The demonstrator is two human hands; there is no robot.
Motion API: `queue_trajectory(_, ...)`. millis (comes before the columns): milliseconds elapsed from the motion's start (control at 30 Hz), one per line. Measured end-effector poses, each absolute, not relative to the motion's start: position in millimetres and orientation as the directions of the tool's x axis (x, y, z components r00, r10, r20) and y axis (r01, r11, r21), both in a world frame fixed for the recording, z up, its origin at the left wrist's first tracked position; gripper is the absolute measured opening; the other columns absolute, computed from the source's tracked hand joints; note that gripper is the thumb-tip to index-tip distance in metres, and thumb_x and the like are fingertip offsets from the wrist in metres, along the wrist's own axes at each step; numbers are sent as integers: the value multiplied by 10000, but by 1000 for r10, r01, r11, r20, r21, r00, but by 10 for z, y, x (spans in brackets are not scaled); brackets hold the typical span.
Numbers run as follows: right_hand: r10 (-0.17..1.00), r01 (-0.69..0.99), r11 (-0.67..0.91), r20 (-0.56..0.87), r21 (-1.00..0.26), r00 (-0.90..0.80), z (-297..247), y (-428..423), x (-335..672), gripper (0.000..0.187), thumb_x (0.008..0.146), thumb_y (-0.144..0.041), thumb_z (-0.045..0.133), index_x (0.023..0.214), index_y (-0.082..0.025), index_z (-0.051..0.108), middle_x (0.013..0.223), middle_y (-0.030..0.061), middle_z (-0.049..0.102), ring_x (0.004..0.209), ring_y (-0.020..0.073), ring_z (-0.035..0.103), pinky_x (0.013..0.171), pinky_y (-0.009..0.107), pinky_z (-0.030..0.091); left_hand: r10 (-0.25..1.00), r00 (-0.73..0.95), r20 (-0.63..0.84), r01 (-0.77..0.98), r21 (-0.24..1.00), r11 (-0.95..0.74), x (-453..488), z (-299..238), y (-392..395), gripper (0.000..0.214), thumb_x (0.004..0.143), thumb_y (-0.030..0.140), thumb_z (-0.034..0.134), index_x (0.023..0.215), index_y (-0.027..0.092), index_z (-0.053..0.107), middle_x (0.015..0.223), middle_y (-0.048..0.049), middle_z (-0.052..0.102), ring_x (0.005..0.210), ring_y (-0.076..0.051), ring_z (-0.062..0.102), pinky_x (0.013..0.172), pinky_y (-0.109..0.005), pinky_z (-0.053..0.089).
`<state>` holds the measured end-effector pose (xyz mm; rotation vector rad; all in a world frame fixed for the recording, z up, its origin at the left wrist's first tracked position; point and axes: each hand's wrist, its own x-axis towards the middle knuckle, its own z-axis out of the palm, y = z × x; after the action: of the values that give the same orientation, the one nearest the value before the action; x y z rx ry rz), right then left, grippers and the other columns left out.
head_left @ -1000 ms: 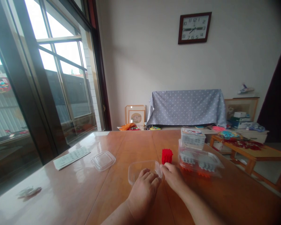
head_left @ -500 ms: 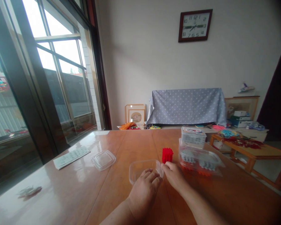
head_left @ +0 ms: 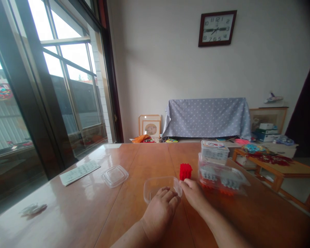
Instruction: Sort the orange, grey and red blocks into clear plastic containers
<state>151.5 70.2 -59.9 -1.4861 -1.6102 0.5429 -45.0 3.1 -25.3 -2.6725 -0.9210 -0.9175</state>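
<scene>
A clear plastic container (head_left: 150,189), with its lid off, sits on the table in front of me. My left hand (head_left: 162,208) is closed over its near right side, fingers bent over the rim and covering part of the inside. At the right rim, my right hand (head_left: 193,193) is closed with the thumb against the edge; its other fingers are mostly hidden. Just behind that hand stands a red knobbly block (head_left: 185,171), its lower edge partly covered by the hand. A clear lid (head_left: 115,176) lies flat to the left of the container.
To the right stand a clear box of grey and red pieces (head_left: 222,175) and a smaller lidded box (head_left: 214,152). A printed sheet (head_left: 80,173) and a small plastic packet (head_left: 33,210) lie left on the wooden table (head_left: 134,224). A low wooden table (head_left: 286,168) stands beyond.
The whole view has shifted slightly, with everything a little further right. Both hands keep their places at the container.
</scene>
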Motion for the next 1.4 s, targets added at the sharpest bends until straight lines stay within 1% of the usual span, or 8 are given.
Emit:
queue_trajectory(567, 958, 589, 186, 278, -787, 69, -560, 645, 1499, 437, 925, -501, 446, 609, -226, 322, 529, -59, 346, 546, 129, 384, 563, 267, 249, 523, 617, 588, 567, 128, -814, -479, -85, -72, 251, 972, 152, 504, 1163, 233, 646, 1120, -55, 727, 998, -209, 683, 1113, -482, 439)
queue_trajectory(667, 962, 584, 180, 267, -792, 66, -571, 678, 1518, 446, 917, -511, 456, 595, -225, 339, 520, -56, 374, 546, 130, 403, 564, 264, 265, 573, 547, 610, 570, 229, -789, -559, 26, -89, 216, 990, 207, 502, 1148, 241, 644, 1108, -58, 717, 1010, -216, 666, 1084, -474, 447)
queue_trajectory(800, 966, 567, 146, 241, -811, 96, -563, 704, 1555, 414, 906, -490, 465, 589, -224, 452, 511, -36, 479, 546, 144, 471, 552, 262, 294, 720, 274, 638, 623, 452, -638, -758, 23, 48, 202, 1017, 299, 496, 1147, 236, 636, 1115, -92, 694, 1057, -236, 645, 956, -413, 506)
queue_trajectory(967, 996, 439, -51, -12, -897, 91, -463, 619, 1564, 389, 925, -460, 409, 642, -226, 535, 421, -25, 515, 382, 136, 464, 455, 255, 295, 827, -6, 562, 632, 643, -432, -957, -182, 339, 297, 991, 433, 538, 1173, 220, 639, 1157, -106, 696, 1115, -269, 650, 969, -447, 507)
queue_trajectory(1067, 993, 392, -108, -84, -913, 78, -363, 540, 1552, 418, 930, -494, 414, 642, -218, 541, 415, -19, 534, 343, 122, 449, 444, 246, 312, 865, -75, 496, 568, 734, -372, -977, -238, 426, 374, 950, 498, 580, 1170, 208, 667, 1199, -112, 698, 1166, -287, 642, 1012, -461, 490)
queue_trajectory(1167, 993, 378, -117, -97, -918, 72, -283, 495, 1559, 447, 931, -532, 423, 649, -213, 558, 419, -17, 539, 347, 121, 449, 443, 242, 307, 912, -103, 398, 412, 851, -325, -947, -218, 428, 443, 928, 544, 594, 1173, 186, 686, 1228, -127, 696, 1170, -284, 650, 1007, -433, 499)
queue_trajectory(1267, 995, 429, -42, 1, -902, 100, -236, 491, 1601, 466, 930, -554, 428, 631, -218, 549, 425, -18, 525, 399, 137, 476, 467, 247, 303, 942, -90, 324, 296, 912, -285, -891, -186, 384, 481, 901, 561, 630, 1166, 164, 688, 1244, -140, 684, 1134, -276, 661, 989, -406, 511)
queue_trajectory(1400, 935, 609, 157, 315, -777, 162, -164, 485, 1708, 468, 927, -558, 451, 596, -228, 482, 504, -19, 530, 538, 157, 508, 543, 260, 305, 961, -6, 278, 229, 935, -269, -780, -172, 306, 484, 882, 558, 666, 1158, 161, 684, 1220, -136, 680, 1083, -263, 660, 959, -375, 515)
